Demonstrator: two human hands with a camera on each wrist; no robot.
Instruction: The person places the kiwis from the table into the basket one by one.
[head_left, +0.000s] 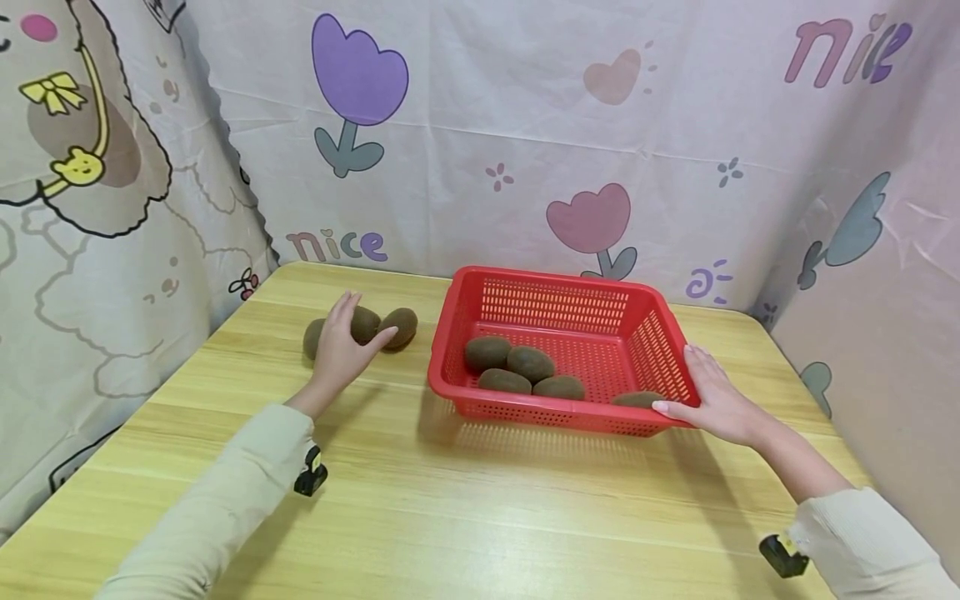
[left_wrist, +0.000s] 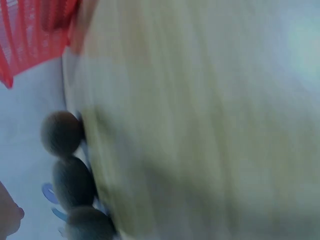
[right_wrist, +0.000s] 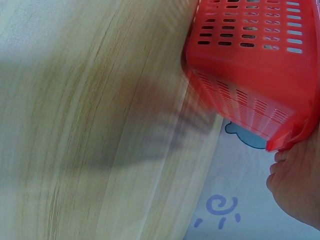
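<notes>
Three brown kiwifruit lie in a row on the left of the table; the rightmost kiwifruit (head_left: pixel 401 326) shows whole, while my left hand (head_left: pixel 341 354) partly covers the others. That hand is over the row with its thumb spread away from its fingers and nothing held. In the left wrist view, the middle kiwifruit (left_wrist: pixel 73 183) sits between its two neighbours. My right hand (head_left: pixel 723 402) grips the near right corner of a red plastic basket (head_left: pixel 558 407), thumb on the front rim and fingers over the side. Inside the basket, several kiwifruit (head_left: pixel 530 364) rest toward the front.
The basket stands on a light wooden table (head_left: pixel 480 508). A printed cloth (head_left: pixel 480 150) hangs behind the table and along both sides. Each wrist bears a small black camera, such as the left camera (head_left: pixel 311 473).
</notes>
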